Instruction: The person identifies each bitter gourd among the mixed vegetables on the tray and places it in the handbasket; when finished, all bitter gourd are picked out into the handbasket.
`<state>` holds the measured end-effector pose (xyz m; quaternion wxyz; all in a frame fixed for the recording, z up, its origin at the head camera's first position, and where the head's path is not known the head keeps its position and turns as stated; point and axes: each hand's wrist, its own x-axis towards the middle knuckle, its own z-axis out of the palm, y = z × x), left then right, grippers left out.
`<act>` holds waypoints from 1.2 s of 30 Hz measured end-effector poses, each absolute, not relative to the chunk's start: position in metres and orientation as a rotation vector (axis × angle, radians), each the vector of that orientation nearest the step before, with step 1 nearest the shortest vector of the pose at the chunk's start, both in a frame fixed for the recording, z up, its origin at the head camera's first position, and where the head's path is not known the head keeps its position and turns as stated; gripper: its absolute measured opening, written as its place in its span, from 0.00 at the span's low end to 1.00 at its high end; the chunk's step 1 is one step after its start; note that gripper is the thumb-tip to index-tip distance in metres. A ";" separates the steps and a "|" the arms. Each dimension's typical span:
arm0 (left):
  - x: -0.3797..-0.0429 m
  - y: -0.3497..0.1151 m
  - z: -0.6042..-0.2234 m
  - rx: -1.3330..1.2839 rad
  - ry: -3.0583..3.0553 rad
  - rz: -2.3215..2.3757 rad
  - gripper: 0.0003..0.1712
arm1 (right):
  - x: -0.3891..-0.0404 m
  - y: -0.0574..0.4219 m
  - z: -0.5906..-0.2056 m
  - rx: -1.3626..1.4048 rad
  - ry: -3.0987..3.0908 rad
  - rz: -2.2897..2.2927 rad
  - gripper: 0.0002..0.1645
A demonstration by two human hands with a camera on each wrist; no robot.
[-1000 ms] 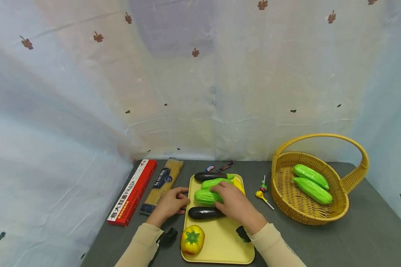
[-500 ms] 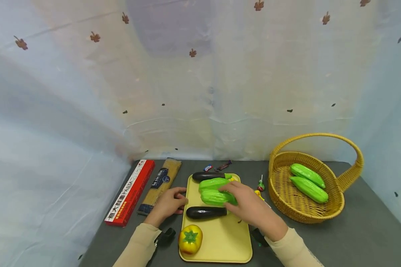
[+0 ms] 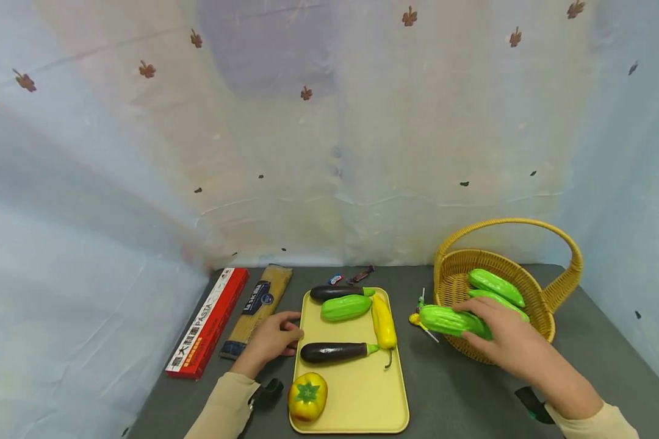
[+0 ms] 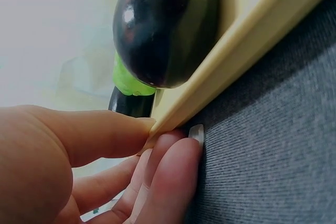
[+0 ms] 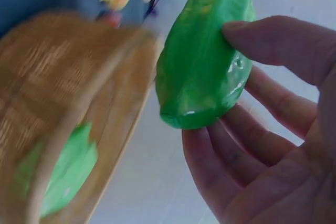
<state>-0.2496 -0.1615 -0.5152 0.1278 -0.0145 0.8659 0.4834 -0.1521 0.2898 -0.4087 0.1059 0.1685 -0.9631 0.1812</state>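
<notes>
My right hand [image 3: 511, 335] holds a ridged green bitter melon [image 3: 445, 320] over the front left rim of the wicker basket [image 3: 539, 299], thumb on one side and fingers on the other. Two more green melons [image 3: 495, 286] lie inside. My left hand [image 3: 271, 338] pinches the left rim of the yellow tray [image 3: 365, 405]; the left wrist view has its thumb [image 4: 121, 137] on top and fingers curled beneath. On the tray are a near eggplant [image 3: 332, 352], a far eggplant [image 3: 335, 294], a bitter melon [image 3: 346, 308], a yellow pepper [image 3: 383, 323] and a persimmon [image 3: 307, 396].
A red pasta box [image 3: 208, 323] and a bag of spaghetti [image 3: 258, 308] lie left of the tray. Lollipops [image 3: 415, 319] lie between tray and basket, and two small wrapped candies [image 3: 360, 275] behind the tray. A curtain [image 3: 329, 152] hangs behind the grey table.
My right hand has lifted the bitter melon off the tray and carried it right to the basket. The left hand has stayed at the tray's left rim.
</notes>
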 end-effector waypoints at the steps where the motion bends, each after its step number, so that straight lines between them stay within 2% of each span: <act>1: -0.249 -0.162 -0.516 -0.045 2.518 1.407 0.30 | -0.152 0.299 -0.408 0.473 -2.846 0.532 0.27; 12: -0.249 -0.164 -0.518 -0.043 2.514 1.403 0.30 | -0.161 0.365 -0.436 0.325 -3.004 0.556 0.27; 24: -0.248 -0.165 -0.514 -0.041 2.510 1.412 0.31 | -0.176 0.372 -0.450 0.366 -3.121 0.606 0.22; 36: -0.250 -0.164 -0.514 -0.036 2.486 1.435 0.31 | -0.180 0.375 -0.450 0.333 -3.192 0.600 0.25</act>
